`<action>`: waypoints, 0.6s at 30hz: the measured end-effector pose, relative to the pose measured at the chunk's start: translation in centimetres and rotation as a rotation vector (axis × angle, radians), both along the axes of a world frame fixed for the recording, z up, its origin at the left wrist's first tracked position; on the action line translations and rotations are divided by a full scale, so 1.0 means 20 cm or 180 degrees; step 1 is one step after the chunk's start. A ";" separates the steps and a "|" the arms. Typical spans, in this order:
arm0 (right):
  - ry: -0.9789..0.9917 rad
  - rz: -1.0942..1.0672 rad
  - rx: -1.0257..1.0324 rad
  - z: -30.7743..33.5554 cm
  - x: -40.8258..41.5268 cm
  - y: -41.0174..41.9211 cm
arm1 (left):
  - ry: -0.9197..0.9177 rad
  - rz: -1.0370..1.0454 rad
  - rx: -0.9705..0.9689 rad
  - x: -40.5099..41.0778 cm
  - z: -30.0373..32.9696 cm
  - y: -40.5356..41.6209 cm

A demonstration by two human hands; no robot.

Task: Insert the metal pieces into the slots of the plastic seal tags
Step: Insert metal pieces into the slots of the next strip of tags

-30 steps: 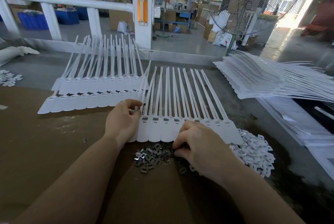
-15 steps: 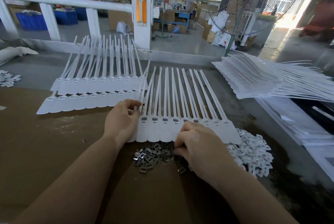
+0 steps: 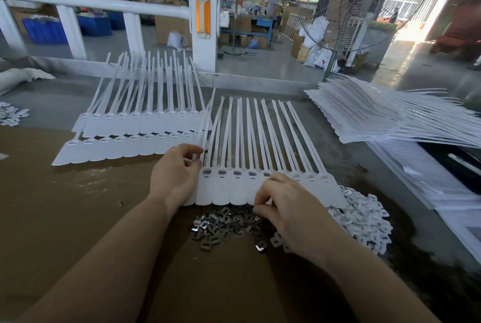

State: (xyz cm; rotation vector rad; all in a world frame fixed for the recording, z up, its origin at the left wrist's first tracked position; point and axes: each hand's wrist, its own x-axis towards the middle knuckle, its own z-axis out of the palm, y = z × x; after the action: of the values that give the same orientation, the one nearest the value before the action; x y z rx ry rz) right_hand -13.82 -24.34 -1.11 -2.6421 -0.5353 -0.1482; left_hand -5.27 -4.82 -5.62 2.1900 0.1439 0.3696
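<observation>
A strip of joined white plastic seal tags point(image 3: 234, 189) lies in front of me, tails pointing away; several of its left slots show dark metal inserts. My left hand point(image 3: 174, 174) grips the strip's left end, fingers curled round the leftmost tag. A heap of small metal pieces point(image 3: 221, 223) sits just below the strip. My right hand point(image 3: 283, 208) hovers over the heap's right side and the strip's lower edge, fingertips pinched together; whether a metal piece is between them is hidden.
Two more tag strips point(image 3: 135, 137) lie to the left. A stack of tag sheets point(image 3: 377, 119) fills the right side. White plastic caps point(image 3: 364, 218) are piled right of my hand. A white railing point(image 3: 203, 23) and a fan point(image 3: 351, 2) stand beyond the table.
My right hand has shifted slightly up from the metal heap toward the strip's lower edge. The left hand holds the same place.
</observation>
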 end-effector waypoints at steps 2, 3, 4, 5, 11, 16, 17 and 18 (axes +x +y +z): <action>0.0057 -0.0112 0.0209 0.00 0.02 -0.03 | -0.0006 -0.0015 -0.0003 0.00 0.00 0.00; 0.0077 -0.0183 0.0319 0.00 0.03 -0.05 | -0.0009 -0.0023 -0.0003 0.00 0.00 0.00; 0.0086 -0.0266 0.0408 0.00 0.05 -0.07 | -0.0012 -0.0023 0.0002 0.00 0.00 0.00; 0.0074 -0.0363 0.0450 0.00 0.08 -0.10 | -0.0015 -0.0018 0.0013 0.00 0.00 0.00; 0.0006 -0.1045 0.0053 -0.04 0.24 -0.26 | -0.0011 0.0019 0.0074 0.01 0.00 0.00; -0.0006 -0.1051 -0.0292 -0.03 0.31 -0.31 | 0.0016 0.0035 0.0082 0.01 0.00 0.00; 0.0005 -0.1046 -0.0338 -0.03 0.31 -0.31 | 0.0016 0.0035 0.0076 0.00 0.00 0.00; 0.0019 -0.1043 -0.0368 -0.02 0.32 -0.31 | 0.0017 0.0028 0.0068 0.00 0.00 0.00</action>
State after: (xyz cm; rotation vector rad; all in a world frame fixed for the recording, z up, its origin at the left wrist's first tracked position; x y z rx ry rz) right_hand -7.46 -30.55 -1.49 -2.8248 -0.1072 -0.2137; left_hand -5.20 -4.84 -5.62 2.2123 0.1531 0.3720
